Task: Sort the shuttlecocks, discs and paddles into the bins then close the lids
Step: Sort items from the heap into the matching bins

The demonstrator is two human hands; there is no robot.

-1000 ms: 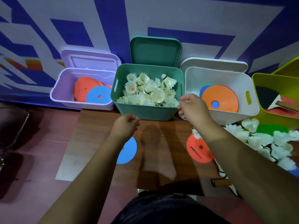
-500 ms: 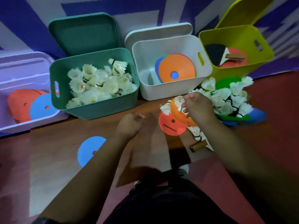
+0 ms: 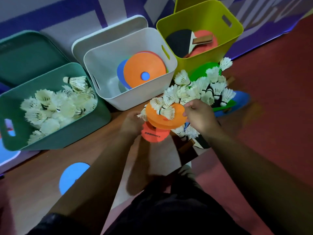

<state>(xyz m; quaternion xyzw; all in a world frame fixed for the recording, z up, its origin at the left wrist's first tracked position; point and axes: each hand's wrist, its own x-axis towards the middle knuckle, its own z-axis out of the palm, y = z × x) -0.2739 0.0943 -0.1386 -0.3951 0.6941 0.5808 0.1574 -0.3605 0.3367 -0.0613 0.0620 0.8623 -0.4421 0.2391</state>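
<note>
Disc-lifting from the unsorted pile, with both hands on one orange disc at frame centre.

We grip the orange disc (image 3: pixel 165 117) by its edges, left hand (image 3: pixel 131 122) on its left rim, right hand (image 3: pixel 199 116) pinching its right rim, with shuttlecocks (image 3: pixel 165 108) lying on top of it. Under it lies a red disc (image 3: pixel 155 134); right of centre, the pile (image 3: pixel 206 87) waits. Next, we judge, we tip the shuttlecocks into the green bin (image 3: pixel 55 139) at left, then drop the disc into the white bin (image 3: pixel 101 65) beyond. The yellow bin (image 3: pixel 199 16), upper right, holds paddles (image 3: pixel 186 41).
</note>
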